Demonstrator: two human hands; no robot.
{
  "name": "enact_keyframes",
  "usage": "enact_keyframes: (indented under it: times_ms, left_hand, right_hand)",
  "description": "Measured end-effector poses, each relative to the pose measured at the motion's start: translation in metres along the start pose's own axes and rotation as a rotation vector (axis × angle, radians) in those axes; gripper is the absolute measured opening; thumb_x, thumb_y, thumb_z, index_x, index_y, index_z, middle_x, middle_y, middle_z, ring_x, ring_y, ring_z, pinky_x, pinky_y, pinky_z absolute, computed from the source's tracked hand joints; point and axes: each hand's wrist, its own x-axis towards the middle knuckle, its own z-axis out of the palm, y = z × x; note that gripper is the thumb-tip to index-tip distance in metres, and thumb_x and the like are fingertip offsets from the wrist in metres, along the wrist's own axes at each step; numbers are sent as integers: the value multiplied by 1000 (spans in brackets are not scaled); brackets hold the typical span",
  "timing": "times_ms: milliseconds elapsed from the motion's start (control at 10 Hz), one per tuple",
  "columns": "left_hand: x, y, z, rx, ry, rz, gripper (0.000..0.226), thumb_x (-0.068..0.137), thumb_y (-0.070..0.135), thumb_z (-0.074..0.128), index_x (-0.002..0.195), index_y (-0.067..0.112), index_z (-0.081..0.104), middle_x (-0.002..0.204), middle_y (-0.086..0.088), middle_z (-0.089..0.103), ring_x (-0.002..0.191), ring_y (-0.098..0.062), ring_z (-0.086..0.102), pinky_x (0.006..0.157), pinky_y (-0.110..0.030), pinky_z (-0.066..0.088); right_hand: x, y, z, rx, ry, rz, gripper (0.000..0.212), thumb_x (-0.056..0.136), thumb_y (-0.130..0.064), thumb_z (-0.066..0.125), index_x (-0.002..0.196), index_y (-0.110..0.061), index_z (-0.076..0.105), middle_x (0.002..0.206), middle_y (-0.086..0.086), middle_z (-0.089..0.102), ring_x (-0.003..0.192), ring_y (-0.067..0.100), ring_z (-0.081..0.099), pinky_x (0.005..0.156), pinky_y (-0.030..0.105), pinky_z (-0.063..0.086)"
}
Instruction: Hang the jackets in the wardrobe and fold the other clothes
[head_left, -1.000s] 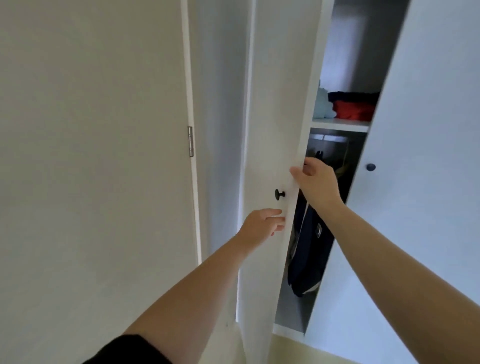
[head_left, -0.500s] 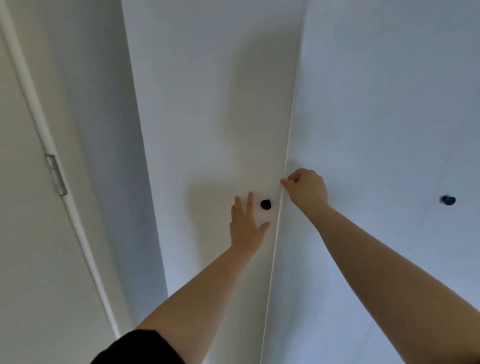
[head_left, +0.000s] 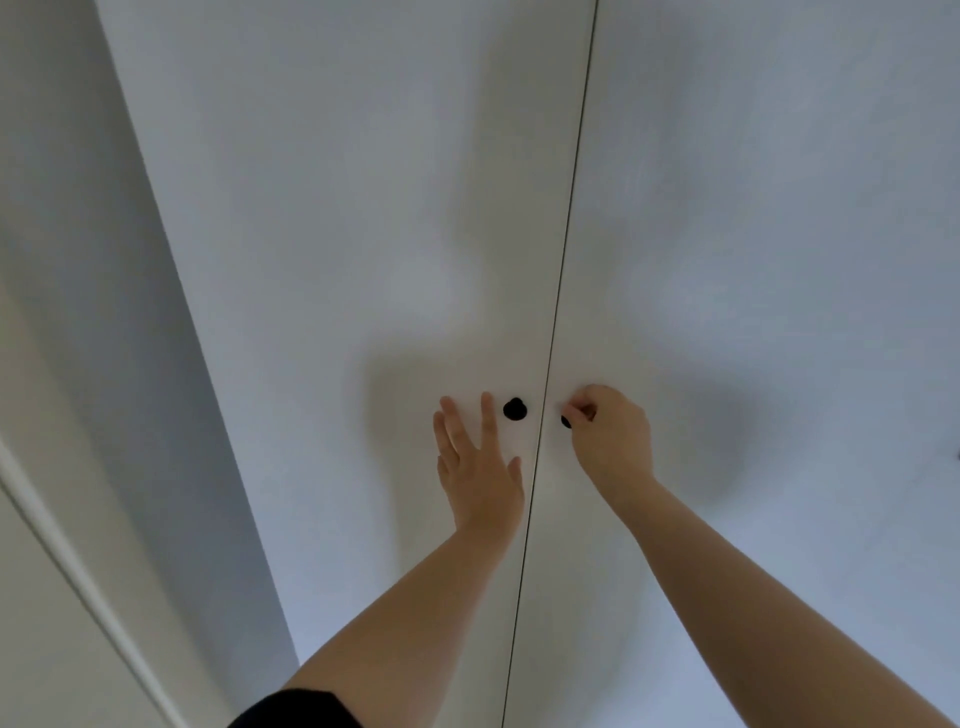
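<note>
Just beyond the fingertips of the left hand (head_left: 480, 467), slightly to their right, sat the black knob (head_left: 515, 410) of the left wardrobe door (head_left: 337, 260). That hand lay flat against the panel with its fingers straight and spread, gripping nothing. Across the thin vertical seam (head_left: 558, 312), whose long axis ran straight up and down between the two hands, the right hand (head_left: 610, 436) had its fingers curled and pinched round the second knob (head_left: 565, 421) on the right door (head_left: 753, 260), most of that knob hidden under the fingers. Both doors looked flush and closed, so the wardrobe's inside and any jackets or other clothes were out of sight. By my judgement, the right hand was the one placed to act on its knob. For the left to take its own knob, it would need to reach a little forward and to the right.
</note>
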Motion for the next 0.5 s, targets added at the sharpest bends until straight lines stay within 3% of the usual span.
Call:
enact_keyframes:
  times_ms: [100,200,300,400,500]
  left_hand:
    - [2,0,4,3,-18,3,99,92,31,55,138,38,-33,145,-6,-45,144,-30,-18,110,-44,30]
    - [3,-4,4,6,-38,47,104,89,23,58,140,37,-32,147,-10,-42,144,-33,-16,110,-45,28]
    - [-1,-8,-8,15,-66,75,98,85,16,58,150,33,-13,155,-16,-24,145,-36,-8,116,-47,20]
    - [-3,-17,-22,-27,-1,144,85,83,16,56,153,25,7,158,-17,-1,145,-35,6,116,-49,20]
    - [4,-17,-45,29,112,362,81,84,20,57,152,21,15,159,-13,7,146,-34,8,114,-53,16]
  right_hand:
    - [3,1,5,-31,15,1,17,90,-19,61,73,-19,60,74,-11,55,65,3,50,54,14,30]
    - [1,-3,8,-175,-3,-53,12,90,-19,60,80,-14,63,82,-6,50,68,16,51,56,22,34]
    - [-8,-10,8,-362,-51,-101,10,90,-18,59,95,-9,63,96,3,52,79,23,54,64,31,45]
    - [-22,-19,1,-438,55,-256,21,87,-11,60,107,-5,62,113,12,55,99,30,54,78,38,48]
    - [-29,-37,-17,-406,32,-333,35,89,-11,55,124,-7,56,136,12,44,122,28,43,100,37,39]
